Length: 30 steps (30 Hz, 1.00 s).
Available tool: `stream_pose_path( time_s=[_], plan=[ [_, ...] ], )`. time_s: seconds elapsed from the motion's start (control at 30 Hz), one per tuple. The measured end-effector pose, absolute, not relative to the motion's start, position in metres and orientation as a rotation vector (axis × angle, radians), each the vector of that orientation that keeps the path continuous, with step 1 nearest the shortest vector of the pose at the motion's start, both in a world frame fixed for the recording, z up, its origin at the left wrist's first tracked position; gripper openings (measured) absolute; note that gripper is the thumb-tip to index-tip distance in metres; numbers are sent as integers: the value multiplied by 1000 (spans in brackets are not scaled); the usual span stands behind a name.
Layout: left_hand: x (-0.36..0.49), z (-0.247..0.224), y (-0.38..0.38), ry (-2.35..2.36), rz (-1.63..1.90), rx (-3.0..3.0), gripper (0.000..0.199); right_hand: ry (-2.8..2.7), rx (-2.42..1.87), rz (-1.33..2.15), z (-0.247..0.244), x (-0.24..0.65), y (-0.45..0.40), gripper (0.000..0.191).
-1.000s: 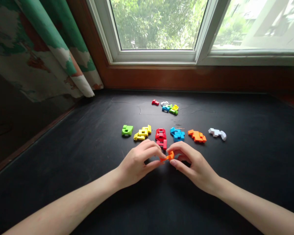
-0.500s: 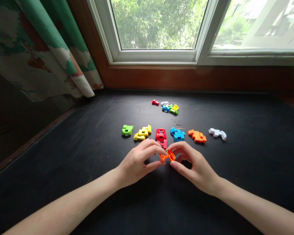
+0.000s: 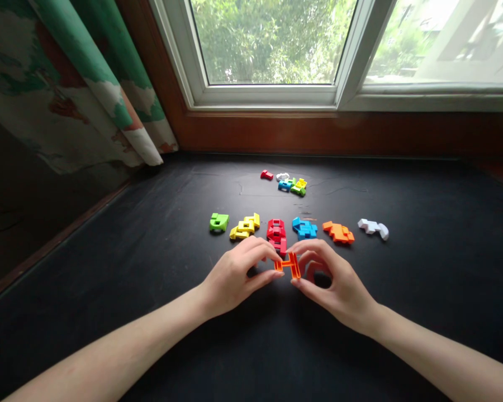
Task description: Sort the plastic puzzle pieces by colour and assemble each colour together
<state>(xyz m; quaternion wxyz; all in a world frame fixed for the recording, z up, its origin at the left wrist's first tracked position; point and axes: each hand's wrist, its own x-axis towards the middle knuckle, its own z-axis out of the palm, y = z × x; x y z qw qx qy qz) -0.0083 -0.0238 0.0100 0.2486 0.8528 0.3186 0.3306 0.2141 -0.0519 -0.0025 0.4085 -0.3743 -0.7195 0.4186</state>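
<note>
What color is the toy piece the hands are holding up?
It's orange: the small piece between both hands, clear in the head view.

I can't read any text, label, brand, number or sign anywhere in my view.
</note>
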Motion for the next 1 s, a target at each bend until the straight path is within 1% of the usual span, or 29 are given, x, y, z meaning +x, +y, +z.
stream_pose_path(
  time_s=[0.47,1.0],
  plan=[
    [-9,10,-23,842,1007,2396,9,-1837,-1011,1112,-2,216,-49,31],
    [-9,9,-23,839,1007,2379,9,-1839,-1050,1115,2,216,-49,27]
  ],
)
